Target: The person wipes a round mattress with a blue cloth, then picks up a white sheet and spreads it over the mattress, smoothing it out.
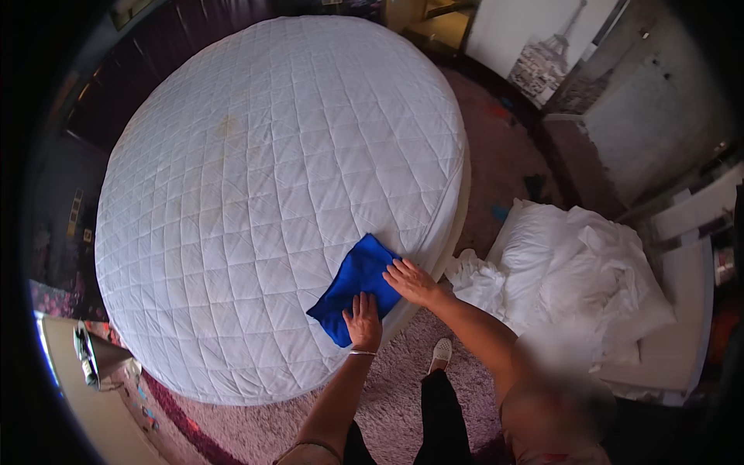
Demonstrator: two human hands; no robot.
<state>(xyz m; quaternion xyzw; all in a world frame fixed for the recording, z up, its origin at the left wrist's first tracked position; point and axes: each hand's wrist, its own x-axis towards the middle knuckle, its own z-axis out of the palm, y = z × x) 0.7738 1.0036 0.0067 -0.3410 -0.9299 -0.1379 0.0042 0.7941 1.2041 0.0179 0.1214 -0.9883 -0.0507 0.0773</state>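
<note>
A blue cloth lies spread on the near right edge of a bed with a white quilted mattress cover. My left hand rests on the cloth's lower part, its fingers stretched out. At the cloth's right side lies my right hand, fingers apart and flat, touching its edge. Neither hand is closed round anything. Under the palms, part of the cloth is hidden. A yellowish stain marks the far part of the cover.
White bedding is heaped to the right of the bed, by a pale piece of furniture. Pinkish carpet surrounds the bed. A dark headboard stands at the far left, and a small stool-like stand at the near left.
</note>
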